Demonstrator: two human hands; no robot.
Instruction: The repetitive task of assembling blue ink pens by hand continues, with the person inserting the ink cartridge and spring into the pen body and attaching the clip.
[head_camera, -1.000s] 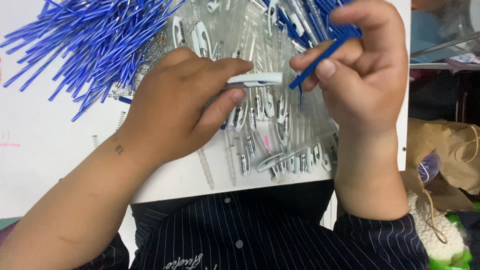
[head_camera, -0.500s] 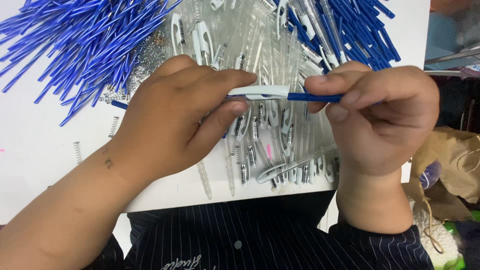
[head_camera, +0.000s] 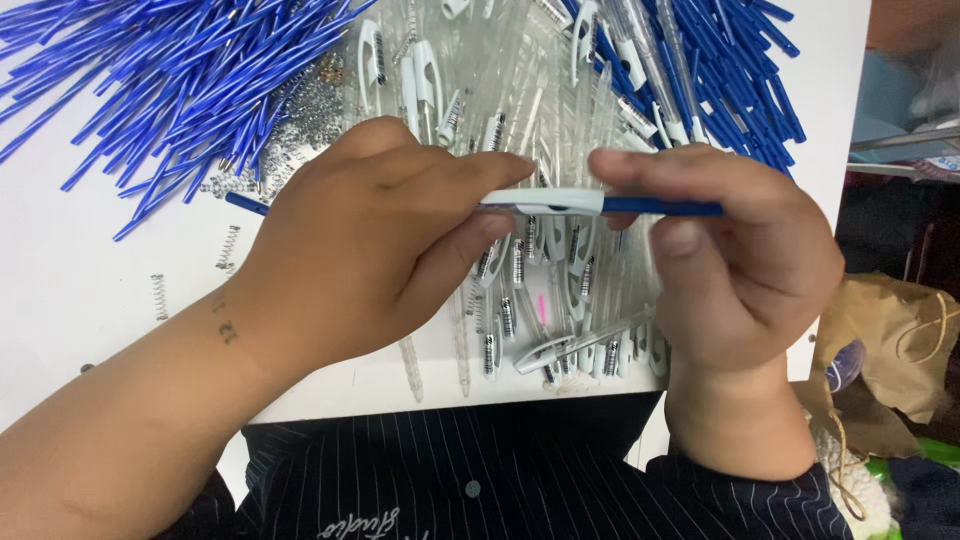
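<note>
White tabletop (head_camera: 80, 290) fills the view, and it is crowded. Far left, a big heap of blue pen parts (head_camera: 170, 80) fans out across the surface, with small metal springs (head_camera: 228, 247) scattered just below and beside it. Moving in, the left hand (head_camera: 370, 240) sits over the middle of the table, thumb and fingers pinched shut on the white-and-clear pen barrel (head_camera: 545, 202), held level above the pile. Under both hands lies a spread of clear pen barrels with white clips (head_camera: 560, 330), some running right to the table's near edge.

Now the join: the blue pen piece (head_camera: 660, 207) lines up end to end with the barrel, and it sits deeper in than half a second ago, when more blue showed between the hands. A second ago that blue piece was tilted up, well clear of the barrel; now it lies straight along it. The right hand (head_camera: 745, 270) closes tightly round the blue piece's far end, forefinger on top, thumb beneath, and has drawn closer to the left hand.

Behind the right hand, a second heap of blue parts (head_camera: 740, 80) lies at the table's top right. Off the table edge, a brown paper bag (head_camera: 890, 340) sits lower down. At the bottom, a dark pinstriped shirt (head_camera: 520, 470) shows.
</note>
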